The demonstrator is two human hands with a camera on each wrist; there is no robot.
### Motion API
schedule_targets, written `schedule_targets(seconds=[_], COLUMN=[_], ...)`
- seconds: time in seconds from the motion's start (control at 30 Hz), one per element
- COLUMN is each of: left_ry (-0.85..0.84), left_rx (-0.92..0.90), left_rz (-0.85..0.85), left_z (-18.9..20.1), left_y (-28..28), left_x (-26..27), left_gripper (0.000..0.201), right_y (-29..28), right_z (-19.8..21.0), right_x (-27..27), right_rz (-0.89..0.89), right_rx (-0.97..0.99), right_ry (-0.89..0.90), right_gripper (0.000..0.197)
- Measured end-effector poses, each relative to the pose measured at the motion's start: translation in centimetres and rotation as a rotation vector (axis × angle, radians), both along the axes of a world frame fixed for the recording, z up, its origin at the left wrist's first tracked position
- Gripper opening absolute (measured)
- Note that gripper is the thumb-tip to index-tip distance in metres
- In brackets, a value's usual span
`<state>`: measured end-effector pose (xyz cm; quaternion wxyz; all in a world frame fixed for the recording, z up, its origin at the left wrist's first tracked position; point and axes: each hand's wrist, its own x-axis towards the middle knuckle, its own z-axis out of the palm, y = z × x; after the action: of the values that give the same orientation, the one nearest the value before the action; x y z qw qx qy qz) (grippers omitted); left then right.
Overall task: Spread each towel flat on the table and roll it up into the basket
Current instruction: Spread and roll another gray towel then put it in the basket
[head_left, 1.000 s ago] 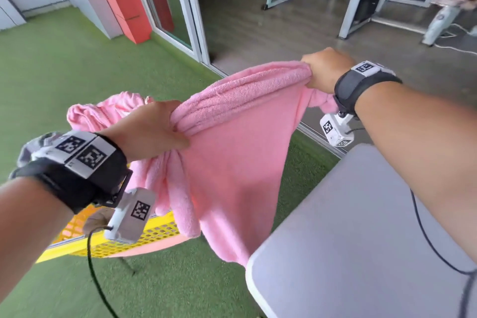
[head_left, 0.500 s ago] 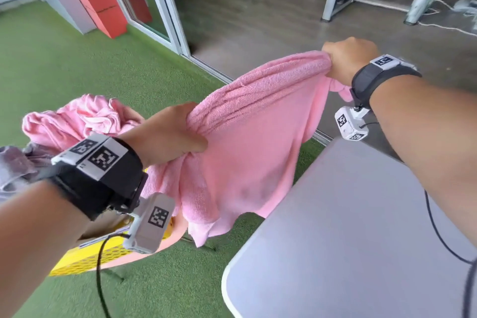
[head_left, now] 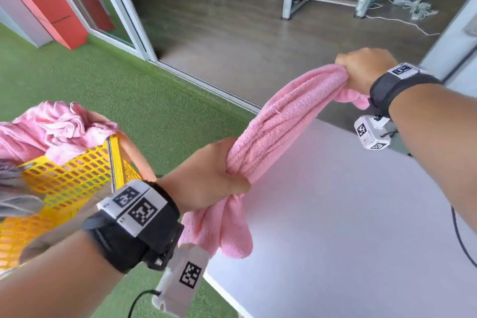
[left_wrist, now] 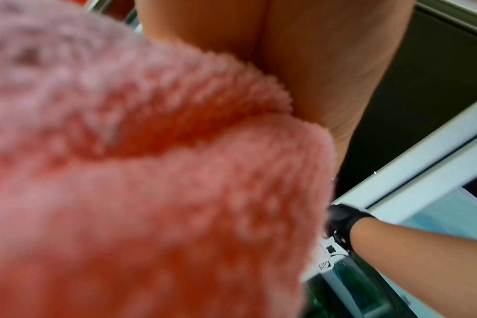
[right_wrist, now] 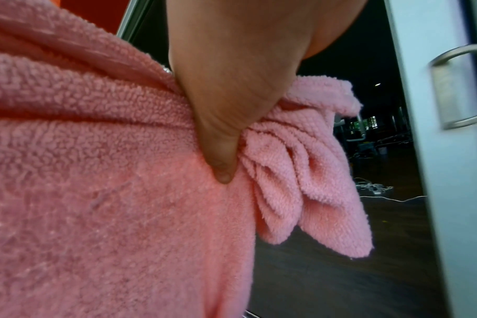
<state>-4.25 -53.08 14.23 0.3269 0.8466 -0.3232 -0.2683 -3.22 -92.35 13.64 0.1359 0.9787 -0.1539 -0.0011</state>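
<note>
Pink terry cloth is bunching into a rope between two fists now: the left hand (head_left: 206, 170) is clenching around one gathered end of the pink towel (head_left: 281, 121), and the right hand (head_left: 366, 70) is gripping the other end, knuckles up, a frill of cloth poking out past its fingers (right_wrist: 221, 155). Half a second ago this towel was hanging down as a broad sheet off the table's side; now it is drawn in tight and stretched in the air over the grey table (head_left: 348, 227), only a short tail dangling below the left fist. The hands are standing wider apart than before, the right one farther out, the left one lower and nearer.

Counting up: one towel in the hands, one yellow basket (head_left: 67, 183) off to the left on the green turf (head_left: 154, 106), with at least one more crumpled pink towel (head_left: 54, 129) heaped in it and a grey cloth (head_left: 13, 188) at its edge. One table, two wrist cameras.
</note>
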Motion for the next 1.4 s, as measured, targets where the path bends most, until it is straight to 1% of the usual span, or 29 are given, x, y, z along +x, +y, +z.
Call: schedule_targets(seconds=[0.07,0.13,0.27,0.33,0.43,0.47,0.53,0.67,0.77,0.87,0.97,1.03,1.1,1.17,1.23,1.3,1.4], left_ry=[0.008,0.013,-0.015,-0.063,-0.185,-0.200,-0.193,-0.190,-0.139,-0.080,-0.014,-0.010,-0.022,-0.010,-0.031,-0.068,-0.133], left_rx=[0.015,0.034,0.071,0.064,0.075,0.063,0.033,0.037,0.053,0.070,0.049,0.052,0.067,0.064,0.056,0.047,0.029], left_rz=[-0.044,-0.102,-0.129,-0.129,-0.152,-0.163,-0.186,-0.175,-0.127,-0.059,0.025,0.083,0.092,0.064,0.035,0.020,-0.009], left_z=[-1.8,-3.7,-6.7,-7.9,-9.3,-9.6,-9.8,-9.5,-9.6,-9.9,-10.2,-10.8,-11.4,-11.7,-11.6,-11.5,-11.6], left_y=[-0.3,-0.6,-0.8,-0.8,-0.9,-1.1,-1.7,-3.8,-5.5,-7.2,-8.7,-9.6,-10.7,-12.1,-13.3,-14.2,-14.8], left_x=[-3.8,-7.8,-15.1,-18.2,-22.4,-23.9,-26.8,-31.4,-33.9,-36.8,-40.3,-42.7,-45.4,-48.3,-50.6,-52.0,-53.4], left_gripper=[0.033,0.035,0.035,0.038,0.047,0.047,0.043,0.029,0.019,0.018,0.016,0.018,0.023,0.025,0.025,0.024,0.024], right_y=[-0.5,-0.7,-1.0,-1.2,-1.7,-2.1,-3.4,-6.2,-7.6,-9.7,-13.3,-15.9,-17.6,-18.8,-19.8,-20.6,-21.6], right_z=[-1.1,-2.3,-4.2,-4.8,-5.1,-5.2,-5.2,-5.2,-5.3,-6.1,-7.0,-7.8,-7.9,-7.4,-7.1,-6.8,-6.8], right_x=[-3.8,-7.8,-15.8,-19.6,-24.4,-25.8,-28.4,-32.4,-34.3,-36.4,-39.2,-41.6,-44.1,-46.1,-48.0,-50.0,-53.1], right_rz=[-0.025,-0.039,-0.090,-0.115,-0.122,-0.124,-0.128,-0.109,-0.058,-0.006,0.079,0.116,0.141,0.121,0.086,0.050,-0.013], right_rx=[-0.012,-0.030,-0.048,-0.054,-0.042,-0.041,-0.031,0.010,0.039,0.053,0.049,0.056,0.062,0.074,0.068,0.045,0.023], right_ry=[0.044,0.072,0.115,0.119,0.148,0.163,0.173,0.131,0.115,0.148,0.158,0.147,0.140,0.141,0.150,0.154,0.165], right_gripper=[0.013,0.015,0.013,0.009,0.004,0.002,0.005,0.006,0.012,0.017,0.025,0.024,0.019,0.015,0.016,0.016,0.012])
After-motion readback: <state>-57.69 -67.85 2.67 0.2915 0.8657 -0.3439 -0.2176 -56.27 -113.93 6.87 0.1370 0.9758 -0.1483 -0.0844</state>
